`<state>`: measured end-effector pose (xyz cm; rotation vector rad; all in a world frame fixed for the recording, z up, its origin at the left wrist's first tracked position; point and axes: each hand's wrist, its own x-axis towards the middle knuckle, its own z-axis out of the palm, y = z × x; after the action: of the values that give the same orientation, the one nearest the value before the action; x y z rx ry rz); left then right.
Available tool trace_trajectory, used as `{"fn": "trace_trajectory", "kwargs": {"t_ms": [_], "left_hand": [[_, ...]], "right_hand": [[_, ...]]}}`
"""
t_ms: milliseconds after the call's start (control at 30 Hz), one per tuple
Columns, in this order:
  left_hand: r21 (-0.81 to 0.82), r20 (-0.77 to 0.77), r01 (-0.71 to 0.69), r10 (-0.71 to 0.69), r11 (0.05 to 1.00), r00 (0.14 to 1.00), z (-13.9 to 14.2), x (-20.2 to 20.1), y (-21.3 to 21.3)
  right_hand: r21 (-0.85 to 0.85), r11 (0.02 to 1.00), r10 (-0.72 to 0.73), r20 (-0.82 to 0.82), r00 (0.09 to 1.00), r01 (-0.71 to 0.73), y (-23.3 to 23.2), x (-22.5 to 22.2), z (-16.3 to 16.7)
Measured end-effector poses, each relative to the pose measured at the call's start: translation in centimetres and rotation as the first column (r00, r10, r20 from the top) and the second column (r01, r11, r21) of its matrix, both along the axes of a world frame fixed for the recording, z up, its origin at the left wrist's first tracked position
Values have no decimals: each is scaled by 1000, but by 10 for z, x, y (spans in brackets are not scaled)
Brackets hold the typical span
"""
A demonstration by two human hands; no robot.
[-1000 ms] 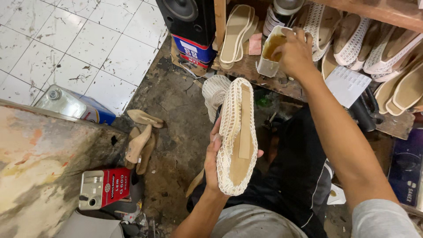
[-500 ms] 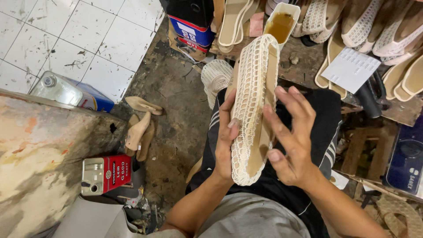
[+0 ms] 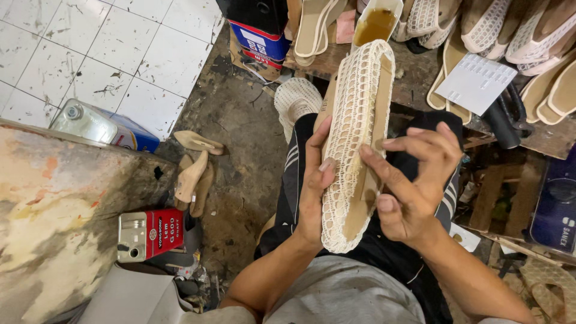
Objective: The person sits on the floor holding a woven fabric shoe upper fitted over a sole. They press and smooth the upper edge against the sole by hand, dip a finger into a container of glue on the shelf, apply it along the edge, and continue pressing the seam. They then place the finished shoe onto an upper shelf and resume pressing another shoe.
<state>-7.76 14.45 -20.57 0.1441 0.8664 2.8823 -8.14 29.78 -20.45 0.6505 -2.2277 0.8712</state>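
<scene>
The left hand (image 3: 312, 192) curls around the cream woven sandal (image 3: 354, 144), the right hand (image 3: 414, 183) spreads loosely with fingertips on its insole, and a red rectangular tin (image 3: 147, 234) sits far left of them.

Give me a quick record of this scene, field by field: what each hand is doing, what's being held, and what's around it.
Left hand: grips the side of a cream woven shoe upper from the left.
Right hand: fingers spread, index fingertip on the tan insole inside it.
Shoe position: upright over the lap, toe end up.
Behind it: glue container on a wooden shelf with more cream uppers.
Left side: red tin, metal can, wooden shoe lasts on the dirty floor.
</scene>
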Motion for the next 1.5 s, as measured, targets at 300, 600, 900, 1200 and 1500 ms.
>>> {"fn": "trace_trajectory", "kwargs": {"t_ms": [300,600,900,1200,1500], "left_hand": [[9,-10,-3,3,1000,1000,-3,1,2],[53,17,29,-30,998,999,-6,-1,4],[-29,45,7,-6,1000,999,-8,-7,2],[-37,43,-28,29,999,999,-11,-9,3],[-45,63,-27,30,999,998,-16,-10,1]], "right_hand": [[32,998,60,-35,998,-59,6,2,-2],[63,994,92,-97,991,-87,8,0,-4],[65,991,120,-105,987,-114,9,-1,-8],[114,988,116,-143,983,-100,9,-1,-10],[119,983,150,-104,983,-137,10,-1,-9]]}}
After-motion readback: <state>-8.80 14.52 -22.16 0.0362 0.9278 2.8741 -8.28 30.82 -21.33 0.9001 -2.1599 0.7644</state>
